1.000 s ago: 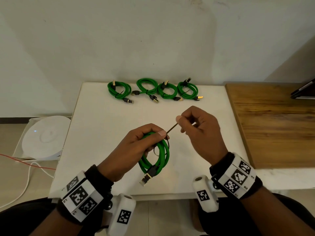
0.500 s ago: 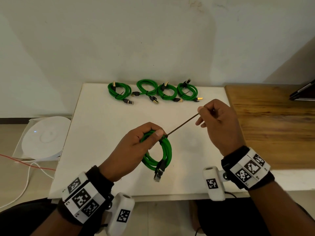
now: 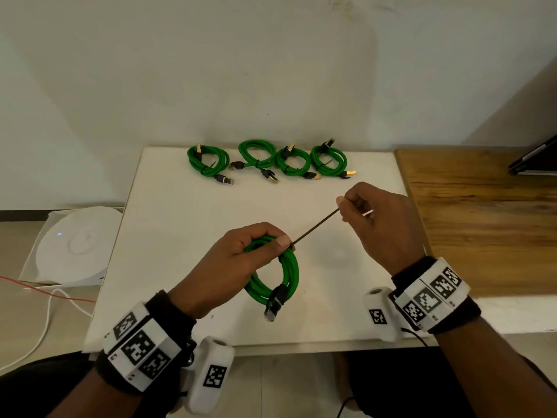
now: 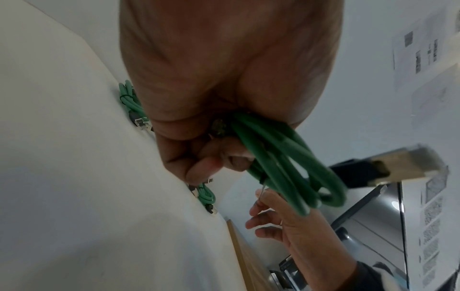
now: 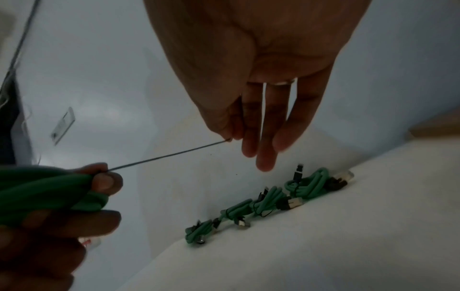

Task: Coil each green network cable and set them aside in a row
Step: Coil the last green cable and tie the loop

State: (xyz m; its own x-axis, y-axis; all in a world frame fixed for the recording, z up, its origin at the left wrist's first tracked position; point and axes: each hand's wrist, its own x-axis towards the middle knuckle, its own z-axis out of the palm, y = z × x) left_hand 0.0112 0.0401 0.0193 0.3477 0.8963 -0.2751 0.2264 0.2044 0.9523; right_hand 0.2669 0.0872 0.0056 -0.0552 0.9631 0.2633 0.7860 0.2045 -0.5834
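My left hand (image 3: 241, 257) grips a coiled green network cable (image 3: 286, 276) above the white table (image 3: 180, 230); one black plug (image 3: 274, 303) hangs from the coil. A thin dark tie wire (image 3: 316, 226) runs taut from the coil, under my left thumb, up to my right hand (image 3: 373, 218), which pinches its far end between thumb and forefinger. The right wrist view shows the wire (image 5: 169, 155) stretched between both hands, with the other right fingers (image 5: 266, 137) hanging straight. In the left wrist view the coil (image 4: 286, 167) loops out of my fist. Several tied green coils (image 3: 265, 159) lie in a row at the table's far edge.
A wooden tabletop (image 3: 482, 218) adjoins the white table on the right, with a dark device (image 3: 536, 159) at its far corner. On the floor to the left sits a round white device (image 3: 75, 242) with white and red cords (image 3: 45, 297).
My right hand has drawn away to the right, pulling the tie wire out long and taut from the coil. The coil has turned in my left hand and its plug now hangs lower right.
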